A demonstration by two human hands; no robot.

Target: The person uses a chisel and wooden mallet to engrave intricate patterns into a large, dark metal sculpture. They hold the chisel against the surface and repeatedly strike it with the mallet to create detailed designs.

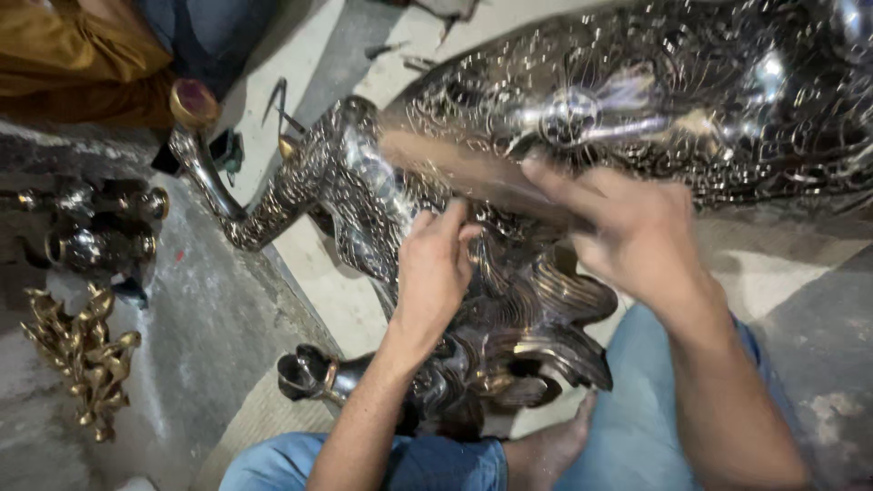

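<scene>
Leftward first: off beyond the left fingers, a gold leafy ornament (82, 359) and dark metal fittings (100, 223) on the grey floor (209, 318), well apart from the work. Next, left hand (435, 273): fingers curled tight, tips pinched against the silver embossed metal figure (509, 200), seemingly pressing something small, too hidden to tell what. Best kept low and steady, pressure through the fingertips only, wrist braced on the relief. Then right hand (627, 232): blurred, fingers half spread, flat over the figure's flank just right of the left fingertips, gripping nothing. Better held still as a brace. Figure itself: across the lap, under both sets of fingers, mirror-bright, densely chased with scrolls, curved neck ending in a gold cap (193, 103) far left of the fingers.
</scene>
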